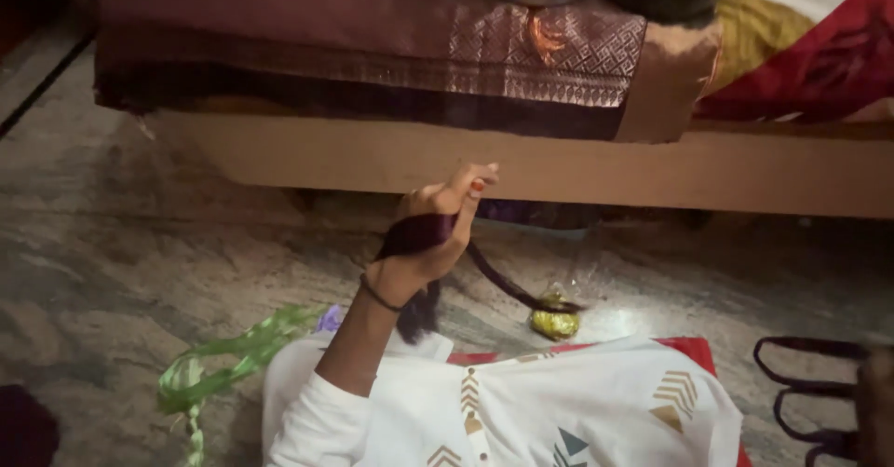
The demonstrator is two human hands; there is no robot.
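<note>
Here the left hand point(436, 230) is raised over the floor point(112, 243), fingers curled tight round a dark purple strip point(419, 234) that wraps across the palm; the thumb and a fingertip stick up above it, so it's a closed grip, not a spread one. The strip runs from the fist down and to the right, slack, to a small yellow-green bundle point(555, 321) sitting in crinkled clear plastic on the floor; a short tail hangs below the wrist. The right hand isn't clearly in view (a blurred dark shape at the far right edge may be part of it, can't tell). Risks, judged from this: the strip looks thin and smooth, prob. satin-like, so it could slide through the fist if the grip eases; a sharp pull could drag or tip the light bundle, since nothing pins it down; the loose tail could snag on the wrist band. Materials etc.: the floor is grey mottled stone, hard and slightly glossy; a green ribbon point(223, 360) lies crumpled and shiny at the left, well apart from the hand; dark loops of cord point(801, 392) lie at the right. Near the camera is a white garment point(559, 411) w/ gold and blue triangles, soft and matte. Behind, a bed frame point(559, 164) of plain flat wood carries a woven maroon cloth point(372, 39) w/ a metallic patterned border.
</note>
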